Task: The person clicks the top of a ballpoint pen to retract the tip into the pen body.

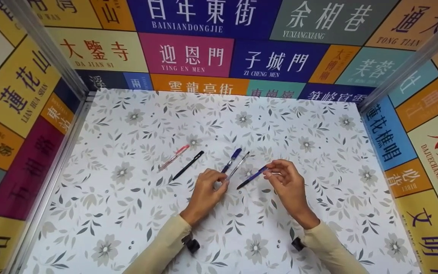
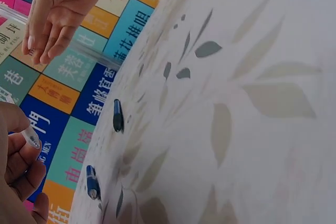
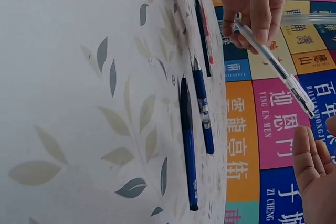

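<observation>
Near the tabletop's (image 1: 127,236) middle, our left hand (image 1: 205,192) pinches a clear pen (image 1: 238,165); our right hand (image 1: 287,182), fingers relaxed, touches a blue pen (image 1: 251,178).

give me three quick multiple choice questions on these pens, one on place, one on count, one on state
1. In the head view, where does the red-capped pen lie in the row?
A. far left
B. middle
C. far right

2. How many pens are there in all?
A. three
B. five
C. seven

3. What is the state of the clear pen?
A. flat on the table
B. held up by the left hand
C. snapped in two

Key: 1 A, every other pen is to its right. 2 B, the red-capped pen, the black pen, two blue pens and the clear pen. 3 B, the right wrist view shows the fingers pinching it above the table.
</observation>
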Action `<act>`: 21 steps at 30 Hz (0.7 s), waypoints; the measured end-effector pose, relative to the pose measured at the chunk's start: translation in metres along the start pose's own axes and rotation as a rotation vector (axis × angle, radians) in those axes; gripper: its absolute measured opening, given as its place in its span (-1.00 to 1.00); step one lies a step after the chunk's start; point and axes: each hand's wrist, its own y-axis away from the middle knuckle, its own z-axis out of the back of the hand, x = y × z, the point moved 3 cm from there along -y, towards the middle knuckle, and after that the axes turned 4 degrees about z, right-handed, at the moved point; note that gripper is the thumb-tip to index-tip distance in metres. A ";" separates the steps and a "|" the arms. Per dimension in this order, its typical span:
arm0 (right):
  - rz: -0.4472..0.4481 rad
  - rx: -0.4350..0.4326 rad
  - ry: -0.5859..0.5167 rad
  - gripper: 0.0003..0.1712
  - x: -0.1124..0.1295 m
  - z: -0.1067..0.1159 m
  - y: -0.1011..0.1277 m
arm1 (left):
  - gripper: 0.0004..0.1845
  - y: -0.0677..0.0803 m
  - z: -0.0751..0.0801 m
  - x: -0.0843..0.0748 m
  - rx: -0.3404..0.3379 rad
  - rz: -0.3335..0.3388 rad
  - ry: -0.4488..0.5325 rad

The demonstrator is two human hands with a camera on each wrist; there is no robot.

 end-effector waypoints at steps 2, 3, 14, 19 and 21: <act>-0.010 -0.008 0.008 -0.62 -0.002 0.003 0.001 | -0.94 0.000 0.002 0.003 0.004 0.010 -0.012; -0.014 -0.010 0.014 -0.62 -0.003 0.004 0.002 | -0.94 0.001 0.003 0.004 0.006 0.013 -0.018; -0.081 -0.022 0.042 -0.67 -0.013 0.020 0.009 | -0.96 0.005 0.011 0.025 0.008 -0.003 -0.122; -0.108 -0.040 0.079 -0.66 -0.019 0.028 0.012 | -0.93 0.005 0.016 0.031 0.014 0.011 -0.172; -0.102 -0.039 0.085 -0.66 -0.021 0.031 0.013 | -0.93 0.004 0.017 0.034 0.012 0.018 -0.197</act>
